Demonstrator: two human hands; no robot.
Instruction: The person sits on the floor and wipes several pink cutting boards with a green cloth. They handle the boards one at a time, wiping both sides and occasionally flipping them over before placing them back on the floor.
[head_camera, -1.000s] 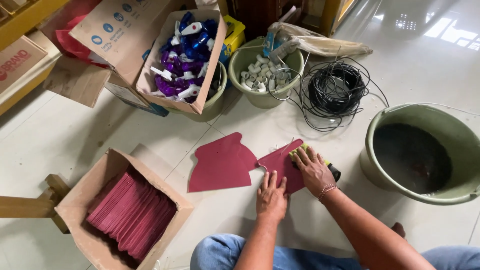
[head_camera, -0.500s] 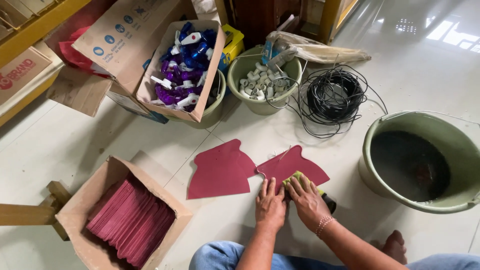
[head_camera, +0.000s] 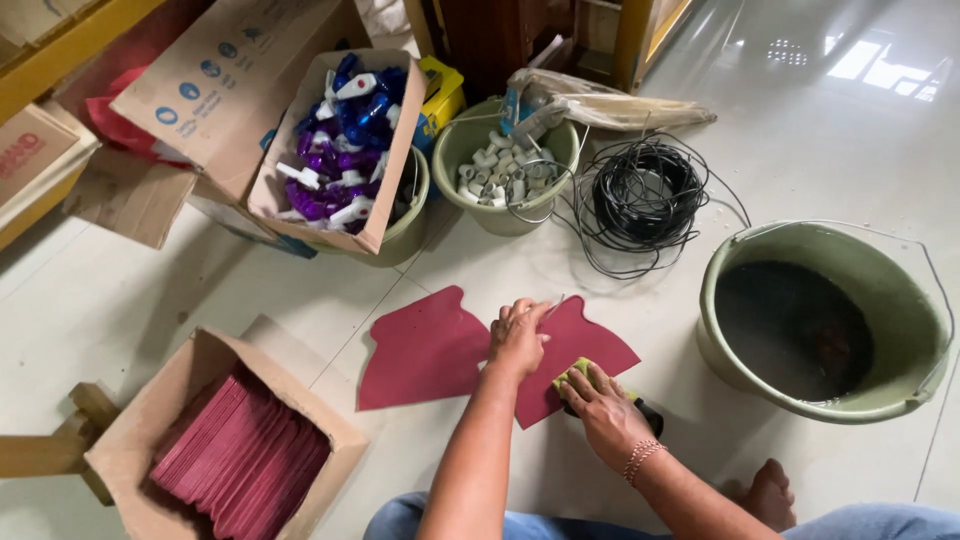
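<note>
The left hand (head_camera: 518, 335) is pressing flat, fingers together, on the upper edge of the right red sheet (head_camera: 585, 350), which is lying on the tiled floor (head_camera: 820, 130). The right hand (head_camera: 600, 405) is gripping a yellow-green sponge (head_camera: 572, 370) on that sheet's lower part. 1 more red sheet (head_camera: 420, 350) is lying just beside it on the left. A green bucket (head_camera: 720, 300) of dark liquid is standing near, on the right.

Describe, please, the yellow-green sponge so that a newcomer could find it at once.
Start at the big green bucket of dark liquid on the right. Just left of it lie two maroon sheets; the sponge sits on the nearer one's lower edge, under the right hand. It is the only yellow-green thing there.
</note>
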